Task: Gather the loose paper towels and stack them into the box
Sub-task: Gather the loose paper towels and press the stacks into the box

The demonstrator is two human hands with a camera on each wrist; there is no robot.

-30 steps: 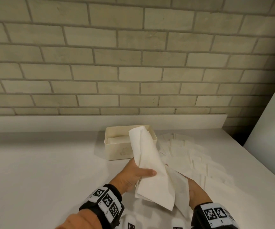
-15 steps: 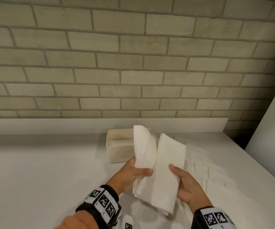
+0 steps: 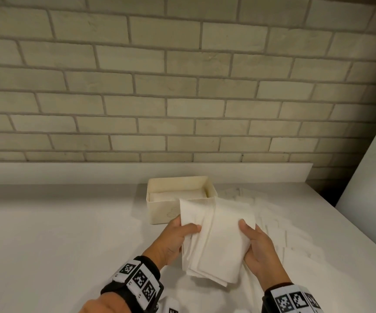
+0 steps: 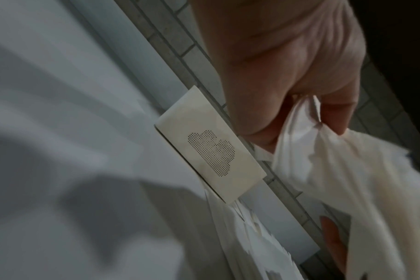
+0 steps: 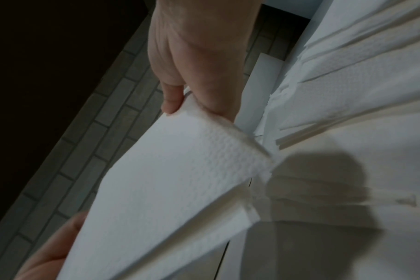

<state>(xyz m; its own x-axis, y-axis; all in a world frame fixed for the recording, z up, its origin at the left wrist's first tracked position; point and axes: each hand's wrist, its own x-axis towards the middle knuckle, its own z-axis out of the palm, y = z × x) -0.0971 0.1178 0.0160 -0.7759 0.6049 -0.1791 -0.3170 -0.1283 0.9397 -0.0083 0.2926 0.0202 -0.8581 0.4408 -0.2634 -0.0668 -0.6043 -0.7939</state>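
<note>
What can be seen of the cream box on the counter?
The box is a small open-topped rectangular container, cream and matte, likely plastic or card. It stands upright on the white counter near the back ledge. A flat stack of towels lies inside. A dotted emblem marks its front wall. The held towels overlap its front right corner in the head view.

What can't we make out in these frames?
- Head view: near wall of the cream rectangular box is partly covered by the held bundle of white paper towels; towel count unreadable.
- Head view: fingers of the left hand and right hand hidden behind the bundle.
- Left wrist view: white countertop motion-blurred.
</note>
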